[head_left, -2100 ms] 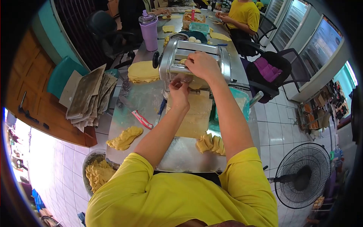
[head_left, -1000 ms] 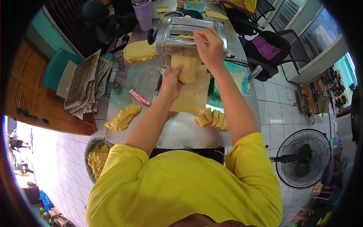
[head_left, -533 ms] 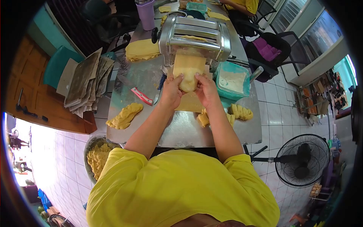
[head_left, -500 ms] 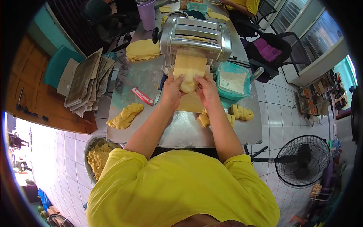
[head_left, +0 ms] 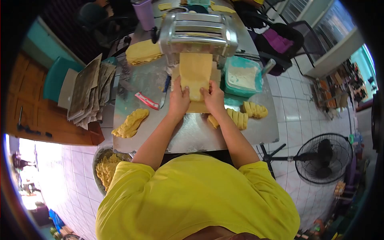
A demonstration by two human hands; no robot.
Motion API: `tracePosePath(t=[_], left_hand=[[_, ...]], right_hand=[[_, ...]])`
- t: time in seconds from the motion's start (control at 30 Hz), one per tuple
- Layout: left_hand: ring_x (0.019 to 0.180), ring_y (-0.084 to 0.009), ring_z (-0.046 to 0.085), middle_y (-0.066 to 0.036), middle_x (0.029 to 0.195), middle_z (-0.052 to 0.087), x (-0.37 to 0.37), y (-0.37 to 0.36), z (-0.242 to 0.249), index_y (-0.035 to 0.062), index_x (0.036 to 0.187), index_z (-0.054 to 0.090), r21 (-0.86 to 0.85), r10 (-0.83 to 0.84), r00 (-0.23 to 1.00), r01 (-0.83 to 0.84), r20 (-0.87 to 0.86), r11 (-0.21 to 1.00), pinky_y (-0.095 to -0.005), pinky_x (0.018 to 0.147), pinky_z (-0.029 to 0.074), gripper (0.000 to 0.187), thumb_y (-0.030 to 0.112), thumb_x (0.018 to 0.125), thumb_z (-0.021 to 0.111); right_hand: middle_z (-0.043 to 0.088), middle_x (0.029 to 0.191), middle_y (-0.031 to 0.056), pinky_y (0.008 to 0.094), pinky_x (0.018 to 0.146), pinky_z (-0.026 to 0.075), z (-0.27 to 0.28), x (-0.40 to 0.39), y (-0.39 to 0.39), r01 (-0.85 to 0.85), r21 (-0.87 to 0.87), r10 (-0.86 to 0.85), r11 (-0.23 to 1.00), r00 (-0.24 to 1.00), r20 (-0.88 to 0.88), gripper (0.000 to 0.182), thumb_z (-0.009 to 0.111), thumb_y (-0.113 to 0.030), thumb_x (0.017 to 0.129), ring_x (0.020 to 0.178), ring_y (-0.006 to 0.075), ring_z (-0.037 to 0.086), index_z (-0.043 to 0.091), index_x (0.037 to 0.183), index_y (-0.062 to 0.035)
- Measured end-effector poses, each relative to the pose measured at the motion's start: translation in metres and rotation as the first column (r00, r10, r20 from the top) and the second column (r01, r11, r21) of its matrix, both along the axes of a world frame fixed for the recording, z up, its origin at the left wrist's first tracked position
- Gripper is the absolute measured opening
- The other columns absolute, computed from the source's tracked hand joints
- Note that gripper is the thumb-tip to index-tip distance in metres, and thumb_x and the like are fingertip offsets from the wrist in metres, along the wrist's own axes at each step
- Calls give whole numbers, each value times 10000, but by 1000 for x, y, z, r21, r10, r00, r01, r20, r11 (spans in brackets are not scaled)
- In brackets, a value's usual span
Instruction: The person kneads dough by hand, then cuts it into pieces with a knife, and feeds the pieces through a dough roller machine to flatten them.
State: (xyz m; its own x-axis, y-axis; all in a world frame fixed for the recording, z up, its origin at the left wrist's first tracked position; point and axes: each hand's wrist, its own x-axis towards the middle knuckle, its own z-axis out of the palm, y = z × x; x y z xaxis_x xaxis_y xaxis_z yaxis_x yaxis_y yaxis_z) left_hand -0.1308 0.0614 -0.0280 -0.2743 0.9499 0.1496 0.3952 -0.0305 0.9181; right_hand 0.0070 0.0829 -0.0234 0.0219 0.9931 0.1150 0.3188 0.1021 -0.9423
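A flat yellow dough sheet (head_left: pixel 195 74) hangs from the front of the metal roller machine (head_left: pixel 198 42). My left hand (head_left: pixel 179 99) grips the sheet's lower left edge, thumb on top. On the lower right edge, my right hand (head_left: pixel 213 97) holds it the same way. Under the sheet lies a flat tan board (head_left: pixel 198 107). Cut dough pieces (head_left: pixel 238 119) rest beside my right forearm. To the left of my left hand are a red-handled knife (head_left: pixel 147 100) and a lump of dough (head_left: pixel 131 123).
A teal tub of flour (head_left: pixel 243 78) stands right of the machine. Stacked dough sheets (head_left: pixel 144 52) and a purple container (head_left: pixel 145 15) are at the left. A bowl of dough (head_left: pixel 107 168) is below the metal table's (head_left: pixel 192 134) left corner; a fan (head_left: pixel 324 159) stands right.
More of the dough sheet now shows below the rollers, and its lower end lies flatter. Both hands have moved slightly toward my body with it. The camera view has shifted a little.
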Motion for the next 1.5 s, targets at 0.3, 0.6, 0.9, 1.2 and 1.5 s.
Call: tracePosePath(t=[0.3,0.6,0.9,1.2,1.5], left_hand=[[714,-396,626,-278,888,624,-1,-9,2,117,1452,146,33,-74,971,84,-226,996,-442,637,493,687,57,860,489],[636,-399,611,-258,723,611,-4,-16,6,154,1431,263,-50,-140,915,131,-379,990,-464,649,488,656,77,821,492],[704,-420,618,-277,753,615,-3,-24,15,79,1384,331,-176,-181,880,113,-439,978,-495,695,491,614,134,796,497],[742,-437,615,-284,764,617,-9,-30,9,84,1378,353,-235,-235,850,136,-471,962,-497,742,483,598,159,803,499],[716,-368,628,-219,750,628,-16,-45,17,96,1263,511,-236,-264,886,182,-381,954,-447,698,491,454,216,828,555]], right_hand=[[645,878,220,381,703,497,-9,0,-7,-1,145,-24,989,984,175,484,621,-82,802,803,342,648,458,1248,15],[607,813,307,506,689,476,8,3,-20,-108,31,95,994,954,285,665,576,-102,812,745,460,596,254,1388,-21],[614,733,256,499,667,486,8,6,-31,-176,88,123,980,895,430,504,578,-122,806,708,433,607,446,1285,-43],[617,843,195,456,705,465,16,19,-41,-271,161,139,949,819,557,427,645,-157,782,801,365,586,530,1171,-24],[507,1075,103,413,859,334,30,54,-101,-440,225,35,869,509,860,205,631,-158,752,1017,245,451,630,894,-11]])
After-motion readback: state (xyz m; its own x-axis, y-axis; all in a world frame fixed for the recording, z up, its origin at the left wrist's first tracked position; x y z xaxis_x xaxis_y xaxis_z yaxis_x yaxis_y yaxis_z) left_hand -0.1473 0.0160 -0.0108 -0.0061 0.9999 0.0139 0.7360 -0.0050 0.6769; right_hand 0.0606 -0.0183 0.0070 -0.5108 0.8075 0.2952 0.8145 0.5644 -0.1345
